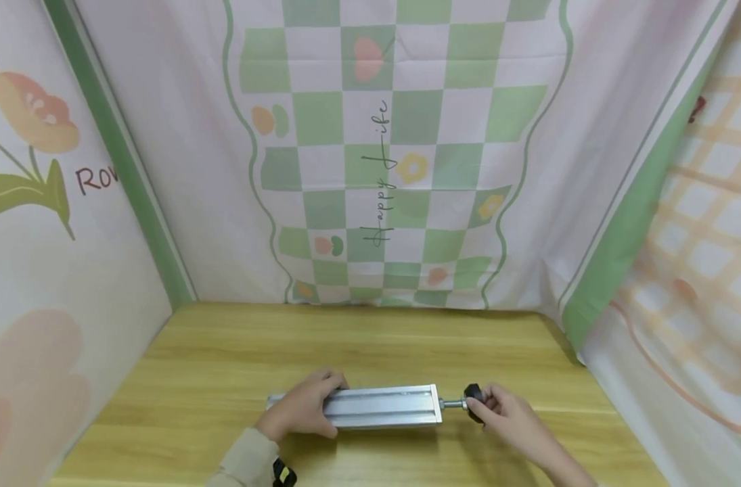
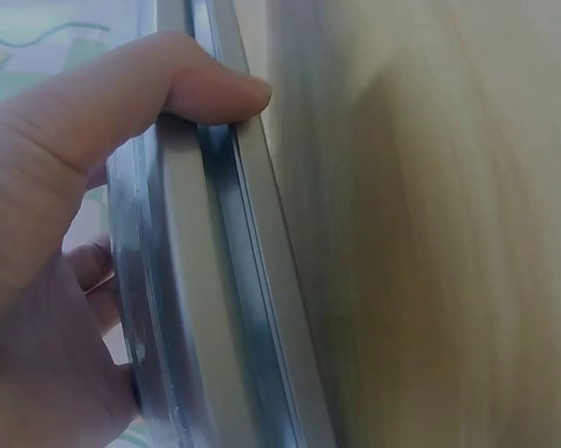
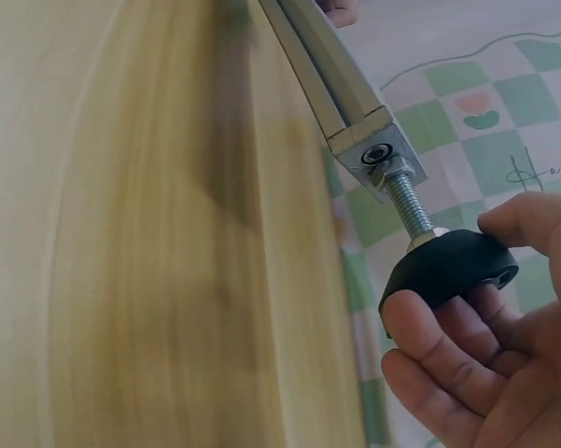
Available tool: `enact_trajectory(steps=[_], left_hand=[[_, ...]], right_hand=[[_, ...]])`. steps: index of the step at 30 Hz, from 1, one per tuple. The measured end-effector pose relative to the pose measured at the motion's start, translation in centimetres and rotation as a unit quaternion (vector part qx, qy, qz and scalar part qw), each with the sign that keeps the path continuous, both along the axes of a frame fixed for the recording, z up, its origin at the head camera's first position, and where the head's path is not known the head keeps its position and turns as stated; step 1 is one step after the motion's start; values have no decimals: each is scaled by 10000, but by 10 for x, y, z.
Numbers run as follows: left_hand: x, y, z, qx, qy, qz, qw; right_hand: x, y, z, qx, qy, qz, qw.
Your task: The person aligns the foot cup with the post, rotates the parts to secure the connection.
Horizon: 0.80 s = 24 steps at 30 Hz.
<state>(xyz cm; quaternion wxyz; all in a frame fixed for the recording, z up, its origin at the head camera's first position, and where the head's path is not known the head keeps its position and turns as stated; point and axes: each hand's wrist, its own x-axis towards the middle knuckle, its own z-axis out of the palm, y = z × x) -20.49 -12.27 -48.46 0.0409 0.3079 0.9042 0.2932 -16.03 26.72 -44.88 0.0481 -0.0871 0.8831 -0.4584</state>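
A silver aluminium profile [image 1: 385, 407] lies crosswise in front of me, grooved along its length, with a plate on its right end. My left hand [image 1: 306, 404] grips it near its left part, thumb on the near side and fingers on the far side. In the right wrist view, a threaded rod [image 3: 409, 203] with nuts stands out from the end plate [image 3: 378, 151]. On the rod's outer end sits a black levelling foot [image 3: 448, 268]. My right hand [image 1: 510, 419] holds this foot by its rim between thumb and fingers.
Below the profile spreads a wood-grain table [image 1: 224, 352]. A green-and-white checked curtain [image 1: 376, 169] hangs behind it, with printed cloth walls at left and right. A black and yellow item [image 1: 283, 473] shows at the left sleeve.
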Motion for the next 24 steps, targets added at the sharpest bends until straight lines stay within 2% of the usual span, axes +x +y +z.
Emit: enact_trajectory(steps=[13,19,24], left_hand=[[-7,0,-9,-108,-39,-206,9997],[-10,1,-14,-138,-121,-338,9993],[-11,1,-17,-194,-50,-342,9992]], right_hand=[[5,3,-22,375,-456,120,9982],[3,7,-33,320,-640,234,9972],[0,9,-38,253,-737,293,9965]])
